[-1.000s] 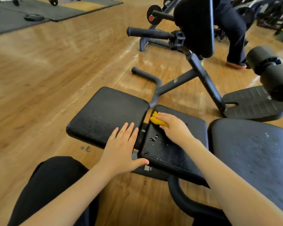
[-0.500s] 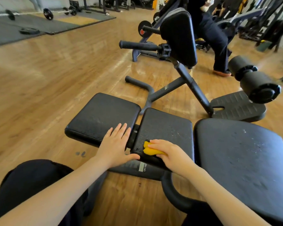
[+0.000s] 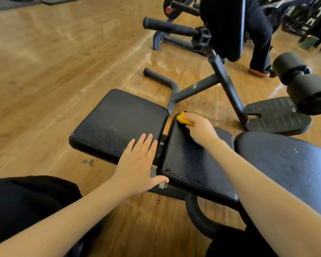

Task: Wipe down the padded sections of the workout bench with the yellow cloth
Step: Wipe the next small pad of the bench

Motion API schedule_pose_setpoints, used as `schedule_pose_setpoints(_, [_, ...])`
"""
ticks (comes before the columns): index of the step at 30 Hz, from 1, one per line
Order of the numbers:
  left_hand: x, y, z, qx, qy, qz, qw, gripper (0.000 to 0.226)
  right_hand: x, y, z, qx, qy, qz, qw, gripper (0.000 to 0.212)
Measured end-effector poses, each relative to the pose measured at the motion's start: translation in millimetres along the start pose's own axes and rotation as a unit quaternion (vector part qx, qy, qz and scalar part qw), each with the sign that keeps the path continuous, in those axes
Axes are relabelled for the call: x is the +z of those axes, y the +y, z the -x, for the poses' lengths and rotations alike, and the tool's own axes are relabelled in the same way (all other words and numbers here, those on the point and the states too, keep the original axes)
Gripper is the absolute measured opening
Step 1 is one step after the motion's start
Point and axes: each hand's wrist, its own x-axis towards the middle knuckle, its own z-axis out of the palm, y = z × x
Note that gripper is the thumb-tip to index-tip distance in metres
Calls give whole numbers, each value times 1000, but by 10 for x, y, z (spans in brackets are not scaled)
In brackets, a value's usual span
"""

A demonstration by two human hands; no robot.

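Yellow cloth (image 3: 184, 120), bunched in right hand (image 3: 200, 129) grip, is now swept from near edge to far corner of middle pad (image 3: 196, 164), 1 pass done approx.; left hand (image 3: 137, 164) is laid flat, holding nothing, on left pad (image 3: 119, 123).

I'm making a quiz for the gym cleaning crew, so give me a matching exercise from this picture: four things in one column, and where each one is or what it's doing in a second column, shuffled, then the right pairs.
Column one:
1. left hand
2. yellow cloth
3. middle pad
4. foot plate

Column two:
A. on the wooden floor, beyond the pads
B. flat on the near corner of the left pad
C. bunched under the right hand's fingers
D. being wiped at its far end

Pairs: 1-B, 2-C, 3-D, 4-A
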Motion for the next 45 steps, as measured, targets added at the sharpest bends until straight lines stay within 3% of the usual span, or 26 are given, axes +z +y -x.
schedule_pose_setpoints(9, [-88, 50, 6, -16, -28, -3, 999, 109, 200, -83, 1135, -198, -49, 34, 978, 43])
schedule_pose_setpoints(19, [-115, 77, 5, -11, -42, -19, 999, 109, 309, -216, 1297, -240, -71, 93, 964, 51])
schedule_pose_setpoints(26, [-115, 69, -7, -8, -44, -29, 999, 108, 123, 274, 1384, -186, -57, 23, 981, 48])
schedule_pose_setpoints(32, [-78, 56, 0, -3, -19, -31, 999, 108, -152, 274, 448, -82, 62, -40, 994, 40])
schedule_pose_setpoints(37, [-77, 40, 1, -11, -6, -8, 1000, 114, -51, 311, -17, -6, 57, -19, 998, 34])
schedule_pose_setpoints(40, [-86, 28, -13, -17, -4, -6, 1000, 116, 87, 337, 70, -10, 73, 13, 997, 42])
schedule_pose_setpoints(45, [-52, 37, -16, -9, 18, 9, 1000, 114, 116, 266, 588, -29, 26, 31, 999, 45])
